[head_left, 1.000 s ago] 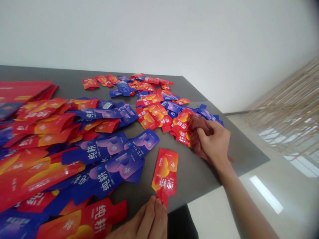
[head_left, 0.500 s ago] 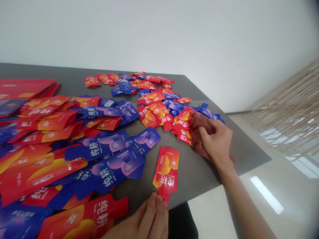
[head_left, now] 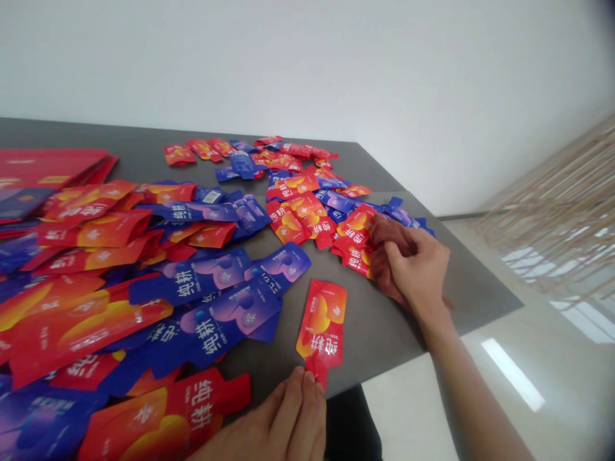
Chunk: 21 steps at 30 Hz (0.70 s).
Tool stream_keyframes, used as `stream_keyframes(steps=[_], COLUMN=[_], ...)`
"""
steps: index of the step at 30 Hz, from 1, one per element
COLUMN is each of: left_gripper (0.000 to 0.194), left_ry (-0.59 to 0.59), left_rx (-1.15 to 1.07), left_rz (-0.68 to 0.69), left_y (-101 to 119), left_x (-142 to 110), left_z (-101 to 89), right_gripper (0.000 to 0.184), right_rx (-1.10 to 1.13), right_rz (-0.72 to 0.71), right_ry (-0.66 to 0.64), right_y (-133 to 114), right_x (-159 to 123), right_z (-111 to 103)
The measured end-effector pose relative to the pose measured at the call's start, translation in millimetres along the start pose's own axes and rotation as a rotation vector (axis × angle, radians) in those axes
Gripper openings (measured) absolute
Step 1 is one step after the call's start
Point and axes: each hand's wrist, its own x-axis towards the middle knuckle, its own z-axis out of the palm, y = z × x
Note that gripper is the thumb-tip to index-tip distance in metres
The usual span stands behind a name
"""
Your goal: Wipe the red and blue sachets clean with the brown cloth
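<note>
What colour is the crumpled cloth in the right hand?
The crumpled cloth is dull reddish-brown, showing best in the head view, under the right hand.

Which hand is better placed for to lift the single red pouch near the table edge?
Probably the left: the left hand has its fingertips at the narrow end of the single red pouch, while the right hand is farther away, its grip on a reddish-brown cloth.

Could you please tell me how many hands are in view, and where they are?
2. The left hand is at the bottom, fingertips at the narrow end of a lone red packet; the right hand grips a brown cloth against the farther heap of packets.
</note>
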Motion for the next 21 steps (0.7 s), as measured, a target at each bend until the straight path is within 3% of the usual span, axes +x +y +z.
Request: stream_keyframes(steps=[11, 21], left_gripper=[0.028, 0.039], left_ry=[-0.055, -0.053], left_rx=[-0.030, 0.040], left_rz=[-0.046, 0.040], left_y=[-1.4, -6.0], left_x=[3.8, 10.2], left_z=[-6.4, -5.5], right_gripper=[0.028, 0.027], right_rx=[-0.002, -0.021], right_rz=[0.015, 0.026], right_ry=[-0.011, -0.033], right_y=[-2.8, -0.6], right_x=[0.2, 0.8], right_z=[-1.4, -0.5])
